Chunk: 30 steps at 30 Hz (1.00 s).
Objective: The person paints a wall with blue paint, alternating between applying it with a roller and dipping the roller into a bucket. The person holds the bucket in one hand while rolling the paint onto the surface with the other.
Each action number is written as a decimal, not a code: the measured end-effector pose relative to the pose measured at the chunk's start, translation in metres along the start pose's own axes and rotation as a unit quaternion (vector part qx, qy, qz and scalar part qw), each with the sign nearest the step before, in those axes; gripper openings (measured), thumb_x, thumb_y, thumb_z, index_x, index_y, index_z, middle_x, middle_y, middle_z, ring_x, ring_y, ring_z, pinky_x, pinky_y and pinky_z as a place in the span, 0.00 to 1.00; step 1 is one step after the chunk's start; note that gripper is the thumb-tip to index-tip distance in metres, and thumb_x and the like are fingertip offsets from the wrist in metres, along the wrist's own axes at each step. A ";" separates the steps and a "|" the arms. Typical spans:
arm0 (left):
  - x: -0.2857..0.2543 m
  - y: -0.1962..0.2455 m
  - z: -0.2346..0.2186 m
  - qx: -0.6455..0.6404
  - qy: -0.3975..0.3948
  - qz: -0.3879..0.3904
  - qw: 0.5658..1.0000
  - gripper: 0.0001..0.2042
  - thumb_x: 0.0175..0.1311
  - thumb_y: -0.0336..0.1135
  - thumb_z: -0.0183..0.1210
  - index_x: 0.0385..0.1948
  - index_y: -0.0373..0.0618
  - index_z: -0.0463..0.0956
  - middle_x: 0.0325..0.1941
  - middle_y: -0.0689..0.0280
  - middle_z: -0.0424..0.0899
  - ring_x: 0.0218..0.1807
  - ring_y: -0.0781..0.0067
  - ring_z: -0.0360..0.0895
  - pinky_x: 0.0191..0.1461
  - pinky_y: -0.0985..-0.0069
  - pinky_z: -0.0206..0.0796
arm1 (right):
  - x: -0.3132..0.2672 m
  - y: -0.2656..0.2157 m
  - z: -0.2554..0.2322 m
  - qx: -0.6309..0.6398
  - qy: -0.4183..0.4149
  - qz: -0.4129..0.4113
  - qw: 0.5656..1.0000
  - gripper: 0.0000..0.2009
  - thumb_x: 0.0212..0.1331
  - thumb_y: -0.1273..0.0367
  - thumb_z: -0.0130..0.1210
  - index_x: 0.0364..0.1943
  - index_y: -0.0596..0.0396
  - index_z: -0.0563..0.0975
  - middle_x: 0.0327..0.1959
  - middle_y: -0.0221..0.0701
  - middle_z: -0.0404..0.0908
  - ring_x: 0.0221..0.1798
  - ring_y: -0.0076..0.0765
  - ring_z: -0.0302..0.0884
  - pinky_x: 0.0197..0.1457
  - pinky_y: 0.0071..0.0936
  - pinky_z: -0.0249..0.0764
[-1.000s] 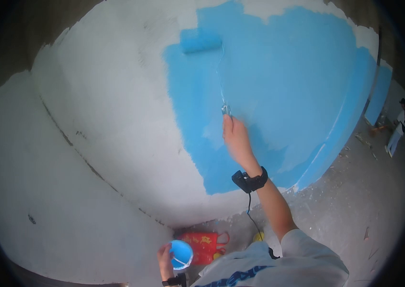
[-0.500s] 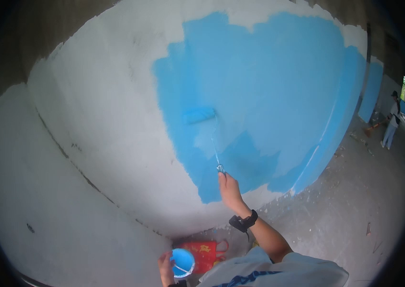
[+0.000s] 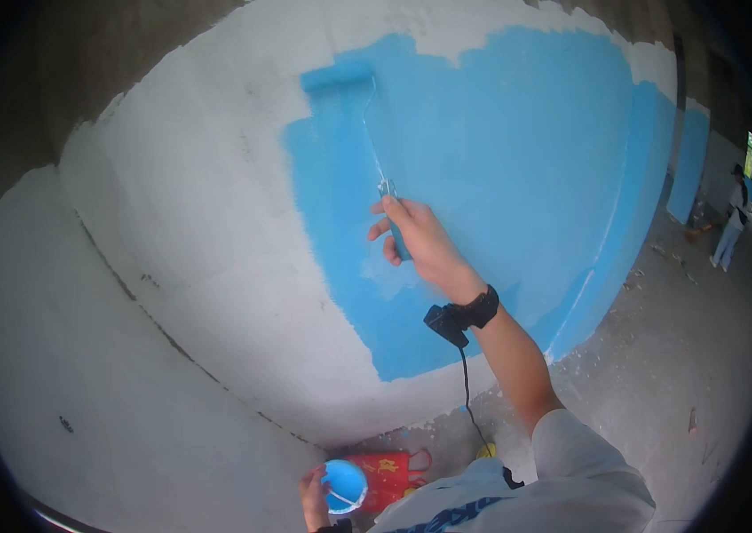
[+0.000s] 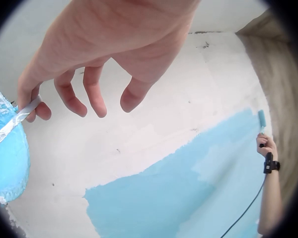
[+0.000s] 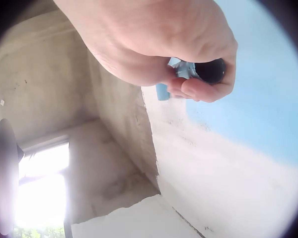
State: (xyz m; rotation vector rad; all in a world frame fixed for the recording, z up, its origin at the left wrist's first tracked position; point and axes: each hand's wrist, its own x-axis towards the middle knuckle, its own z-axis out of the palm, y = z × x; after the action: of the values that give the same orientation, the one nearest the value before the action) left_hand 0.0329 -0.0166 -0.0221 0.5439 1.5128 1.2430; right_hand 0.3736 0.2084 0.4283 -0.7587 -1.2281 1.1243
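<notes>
My right hand (image 3: 425,240) grips the handle of a paint roller (image 3: 336,78) raised against the wall. The roller's blue sleeve lies at the upper left edge of the blue paint (image 3: 500,160), beside bare white wall. In the right wrist view, fingers curl round the dark handle end (image 5: 209,71). Low down, my left hand (image 3: 313,497) holds a small bucket (image 3: 356,508) with blue paint inside. The left wrist view shows its white strap handle (image 4: 15,121) hooked by the curled outer fingers, while the other fingers and thumb hang loose.
A red bag (image 3: 380,480) lies on the floor behind the bucket. White wall (image 3: 198,231) meets another wall at a corner crack on the left. A black cable (image 3: 467,391) trails from the right wrist. Another person (image 3: 733,213) stands far right near a window.
The roller went down the wall, then back up, and now sits farther left, with fresh blue under it. The right hand rose with it. The left hand and bucket stay low.
</notes>
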 end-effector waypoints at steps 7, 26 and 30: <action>-0.009 0.010 0.006 0.006 0.005 -0.007 1.000 0.16 0.63 0.41 0.60 0.48 0.42 0.81 0.42 0.62 0.80 0.31 0.69 0.75 0.33 0.75 0.69 | 0.024 -0.011 0.010 -0.044 -0.037 -0.011 0.998 0.19 0.76 0.52 0.43 0.33 0.53 0.68 0.21 0.19 0.59 0.19 0.16 0.55 0.21 0.21 0.55; -0.004 0.008 0.001 -0.010 0.011 -0.009 1.000 0.15 0.63 0.39 0.62 0.46 0.40 0.82 0.39 0.62 0.82 0.29 0.72 0.75 0.30 0.78 0.67 | -0.042 0.166 0.011 -0.225 0.092 -0.055 0.968 0.18 0.76 0.60 0.43 0.30 0.61 0.69 0.19 0.35 0.67 0.22 0.34 0.63 0.30 0.37 0.65; -0.003 0.011 -0.001 0.015 0.003 -0.005 1.000 0.15 0.64 0.41 0.60 0.46 0.42 0.82 0.41 0.62 0.81 0.31 0.71 0.75 0.32 0.77 0.68 | -0.013 0.120 0.017 -0.234 0.086 -0.108 0.962 0.20 0.75 0.59 0.45 0.31 0.64 0.69 0.17 0.44 0.68 0.21 0.46 0.62 0.29 0.43 0.63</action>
State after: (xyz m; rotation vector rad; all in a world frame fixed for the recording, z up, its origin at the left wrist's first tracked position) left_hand 0.0305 -0.0154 -0.0106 0.5524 1.5394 1.2182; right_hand 0.3285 0.2317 0.3171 -1.0242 -1.4074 0.5779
